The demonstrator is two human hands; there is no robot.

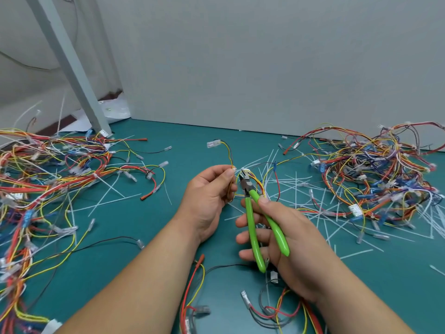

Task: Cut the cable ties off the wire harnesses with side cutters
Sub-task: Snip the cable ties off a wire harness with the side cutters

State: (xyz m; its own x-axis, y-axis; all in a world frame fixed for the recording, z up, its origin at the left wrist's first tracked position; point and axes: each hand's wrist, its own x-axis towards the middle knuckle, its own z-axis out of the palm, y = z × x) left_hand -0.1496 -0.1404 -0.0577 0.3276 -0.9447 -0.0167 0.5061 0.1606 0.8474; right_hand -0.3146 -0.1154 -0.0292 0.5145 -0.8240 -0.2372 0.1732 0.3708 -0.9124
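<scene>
The task looks to be somewhere in its middle. The left hand (209, 196) holds a harness (213, 143) above the middle of the table (149, 213). Its thumb and curled fingers pinch the yellow and dark wires, and a clear connector stands up beyond them. The right hand (284, 242) grips the cutters (251, 227), with the thumb on one green handle and the fingers curled round the other. The handles are spread apart. The cutter nose sits against a small white piece on the bundle, just beside the left thumb. I cannot tell whether that piece is a tie head or a plug, nor how far the blades are parted.

Many cut ties (296, 186) lie strewn over the middle and right of the table, so a good number of cuts are already done. The pile (375, 174) at the back right corner looks loose and tangled, and I take it for finished work. The pile (60, 174) along the left edge shows wires bundled tight, and at least one tie there has its long tail on. That heap probably waits its turn. A few loose harnesses lie at the near edge between the arms.

No brand shows on the cutters. A small white tag (355, 209) hangs on the right pile, but its print is too small to read.
</scene>
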